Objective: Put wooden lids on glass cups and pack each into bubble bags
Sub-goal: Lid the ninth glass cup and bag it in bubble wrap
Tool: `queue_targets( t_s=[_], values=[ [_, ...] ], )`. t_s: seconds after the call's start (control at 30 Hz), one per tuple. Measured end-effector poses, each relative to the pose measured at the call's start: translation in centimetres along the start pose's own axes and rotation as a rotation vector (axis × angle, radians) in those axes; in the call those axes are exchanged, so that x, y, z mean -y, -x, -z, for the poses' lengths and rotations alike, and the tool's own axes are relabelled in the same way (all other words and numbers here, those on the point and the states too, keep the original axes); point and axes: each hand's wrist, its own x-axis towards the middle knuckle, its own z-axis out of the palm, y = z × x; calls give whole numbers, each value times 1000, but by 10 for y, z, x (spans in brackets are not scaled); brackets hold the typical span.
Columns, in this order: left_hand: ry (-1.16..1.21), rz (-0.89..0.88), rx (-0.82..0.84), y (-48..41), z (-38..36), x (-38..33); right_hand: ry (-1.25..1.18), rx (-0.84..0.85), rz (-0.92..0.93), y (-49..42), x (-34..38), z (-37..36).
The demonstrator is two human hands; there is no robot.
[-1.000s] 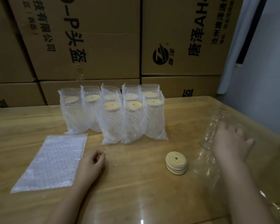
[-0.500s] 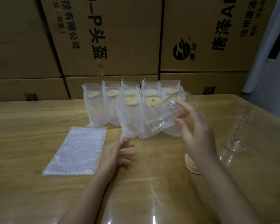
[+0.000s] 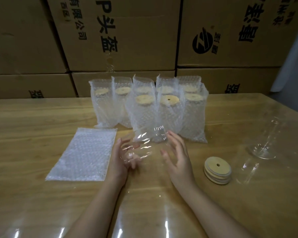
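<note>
- Cradling a clear glass cup (image 3: pixel 141 146) at the centre of the frame, the left hand (image 3: pixel 119 160) curls its fingers round the cup's near side. They show through the glass, smeared by blur.
- The right hand (image 3: pixel 178 157) stands just beside the cup, fingers spread and nearly straight. Whether they touch the glass cannot be told.
- The cup is smooth and lidless, traced only by white glints. Its rim and base are hard to make out.
- Left of centre, a flat rectangular bubble bag (image 3: pixel 81 155) lies on the table (image 3: pixel 41 117), its surface pebbled.
- Right of the hands sits a short stack of pale, round wooden lids (image 3: pixel 217 170). The top one has a small hole.
- Further right, bare glasses (image 3: pixel 263 146) show as faint outlines, too faint to count.
- Above the hands, packed cups (image 3: pixel 150 109) stand upright in bubble bags, wooden lids on.
- The table is glossy wood grain. Cardboard boxes (image 3: pixel 136 31) fill the top of the frame, their print cut off.
</note>
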Motion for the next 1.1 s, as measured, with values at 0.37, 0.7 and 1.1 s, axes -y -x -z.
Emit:
queue_targets(
  t_s=[0.37, 0.7, 1.1],
  values=[
    [-471, -497, -10, 24, -9, 9, -144, -29, -229, 9, 1, -6],
    [-607, -566, 158, 33, -14, 7, -133, -168, -61, 0, 11, 14],
    [-318, -244, 171, 26, -11, 4, -568, 28, -453, -10, 16, 17]
  ],
)
